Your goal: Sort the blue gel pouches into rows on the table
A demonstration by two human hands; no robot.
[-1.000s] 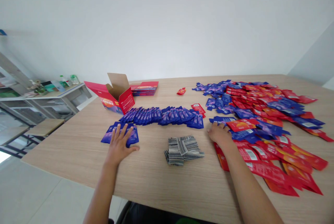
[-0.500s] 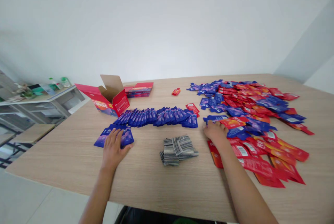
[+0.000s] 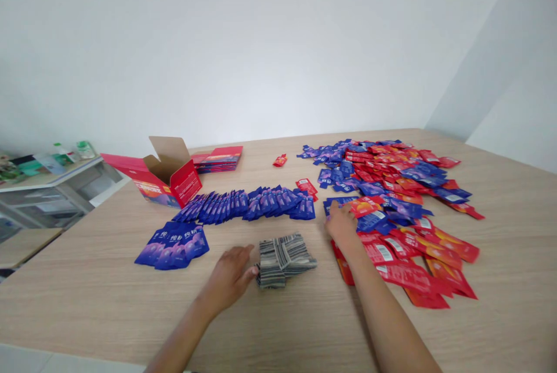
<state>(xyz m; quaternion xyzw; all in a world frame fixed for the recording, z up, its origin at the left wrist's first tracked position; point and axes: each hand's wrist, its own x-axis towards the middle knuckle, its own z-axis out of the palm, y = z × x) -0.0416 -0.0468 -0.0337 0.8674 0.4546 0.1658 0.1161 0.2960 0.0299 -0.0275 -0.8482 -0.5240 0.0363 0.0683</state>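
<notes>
Sachets show white characters (unreadable).

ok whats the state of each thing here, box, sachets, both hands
red cardboard box: open, flap up, lying on its side
row of blue foil sachets: overlapped in a line
small fan of blue sachets: untouched
grey striped packets: heaped
left hand: open, touching the grey striped packets
right hand: resting on mixed red and blue sachets
</notes>
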